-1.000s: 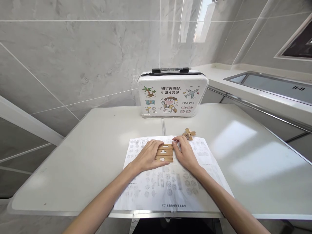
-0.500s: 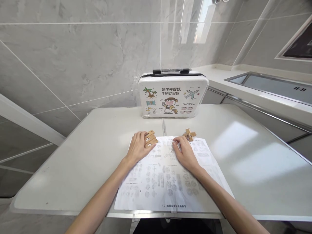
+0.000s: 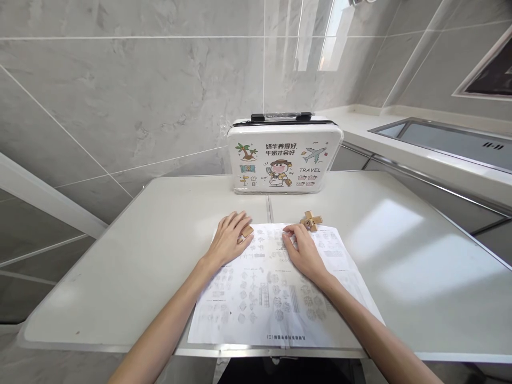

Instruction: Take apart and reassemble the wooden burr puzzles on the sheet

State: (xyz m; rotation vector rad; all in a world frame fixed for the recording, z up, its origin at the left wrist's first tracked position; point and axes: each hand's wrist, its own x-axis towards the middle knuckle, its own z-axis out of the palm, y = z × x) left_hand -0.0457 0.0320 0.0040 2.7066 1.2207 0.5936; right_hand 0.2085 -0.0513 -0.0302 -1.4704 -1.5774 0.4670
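Note:
My left hand [image 3: 229, 238] lies over a stack of flat wooden puzzle pieces [image 3: 247, 231] at the upper left corner of a printed instruction sheet [image 3: 276, 290]; only one end of the wood shows under my fingers. My right hand [image 3: 303, 249] rests palm down on the upper middle of the sheet, fingers curled, with nothing in it. Just beyond its fingertips sits an assembled wooden cross-shaped puzzle [image 3: 311, 220].
The sheet lies on a white folding table [image 3: 132, 261] with a centre seam. A white cartoon-printed small suitcase [image 3: 283, 156] stands at the table's far edge against the tiled wall. A counter with a sink [image 3: 448, 140] runs along the right.
My left hand carried the stacked wooden pieces from the middle of the sheet to its upper left corner and now covers them. My right hand stayed in place.

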